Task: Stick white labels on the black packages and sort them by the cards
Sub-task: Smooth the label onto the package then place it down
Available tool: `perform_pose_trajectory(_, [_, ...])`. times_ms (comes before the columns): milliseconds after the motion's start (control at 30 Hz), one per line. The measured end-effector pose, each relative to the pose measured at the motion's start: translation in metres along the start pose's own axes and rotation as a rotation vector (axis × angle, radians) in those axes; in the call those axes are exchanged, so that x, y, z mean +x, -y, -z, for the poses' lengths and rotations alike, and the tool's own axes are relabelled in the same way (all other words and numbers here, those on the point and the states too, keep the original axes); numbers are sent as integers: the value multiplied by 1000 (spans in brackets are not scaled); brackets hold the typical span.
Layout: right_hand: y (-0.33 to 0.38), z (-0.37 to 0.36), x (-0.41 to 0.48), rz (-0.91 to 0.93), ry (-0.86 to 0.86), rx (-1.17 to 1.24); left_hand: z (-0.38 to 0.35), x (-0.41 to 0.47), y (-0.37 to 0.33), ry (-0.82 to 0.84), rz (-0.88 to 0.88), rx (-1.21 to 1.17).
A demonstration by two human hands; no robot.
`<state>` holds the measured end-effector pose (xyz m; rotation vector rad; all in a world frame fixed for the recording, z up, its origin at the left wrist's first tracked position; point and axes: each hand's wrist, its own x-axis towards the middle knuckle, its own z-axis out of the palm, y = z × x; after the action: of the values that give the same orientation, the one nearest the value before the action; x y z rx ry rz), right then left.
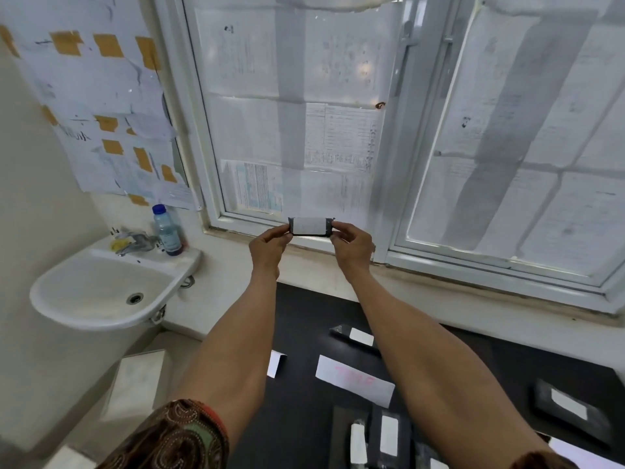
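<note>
Now | one black package [311, 226] raised | left hand [269, 247], right hand [351, 245]: fingers pinching its ends | two cards [355, 380] between forearms

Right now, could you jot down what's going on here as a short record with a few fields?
Held: black package, white label on its face
Left hand: pinches its left end
Right hand: pinches its right end
Position: raised in front of the window
Table: more labelled packages, white card with pink writing
Left side: sink, bottle
</note>
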<state>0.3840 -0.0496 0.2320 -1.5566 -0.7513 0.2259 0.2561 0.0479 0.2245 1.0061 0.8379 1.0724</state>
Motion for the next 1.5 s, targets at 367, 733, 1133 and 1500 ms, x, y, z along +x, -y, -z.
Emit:
perform_pose_trajectory(367, [-57,-101,9,-167,102,-137,84,92,41,27,169,299])
perform_pose_trajectory(733, [-210,-179,-23,-788,452,-298,160,165,150,160,672,770])
perform_pose_trajectory(1133, [-251,-203,-42,-963,478,-315,168,179,195,316,864,932])
perform_pose_trajectory(1500, [-224,-180,-36,-885,404,-338,145,167,170,268,812,762])
